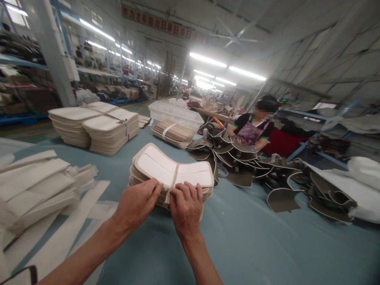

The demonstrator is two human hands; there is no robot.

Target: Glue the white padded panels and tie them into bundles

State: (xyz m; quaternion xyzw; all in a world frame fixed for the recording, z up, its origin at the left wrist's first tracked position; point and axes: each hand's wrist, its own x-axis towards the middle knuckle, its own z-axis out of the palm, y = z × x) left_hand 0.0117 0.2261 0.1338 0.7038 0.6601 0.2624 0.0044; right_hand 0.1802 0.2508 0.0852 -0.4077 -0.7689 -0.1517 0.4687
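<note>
In front of me on the table lies a stack of beige panels (190, 171) with rounded corners and white tops, bowed down in the middle. A narrow cloth strip (176, 174) runs round its waist, and its knotted part sits at the near edge. My left hand (139, 200) is closed in a pinch on the strip, left of the knot. My right hand (187, 206) is closed at the knot's right side, thumb and fingers on the strip against the stack. The fingertips partly hide the tie.
Tied stacks of similar panels (111, 134) stand at the back left. Another bundle (173, 132) lies before a clear plastic bin (178, 111). Pale strips (38, 186) are heaped at left. Dark curved pieces (240, 174) cover the right, where a co-worker (252, 126) sits.
</note>
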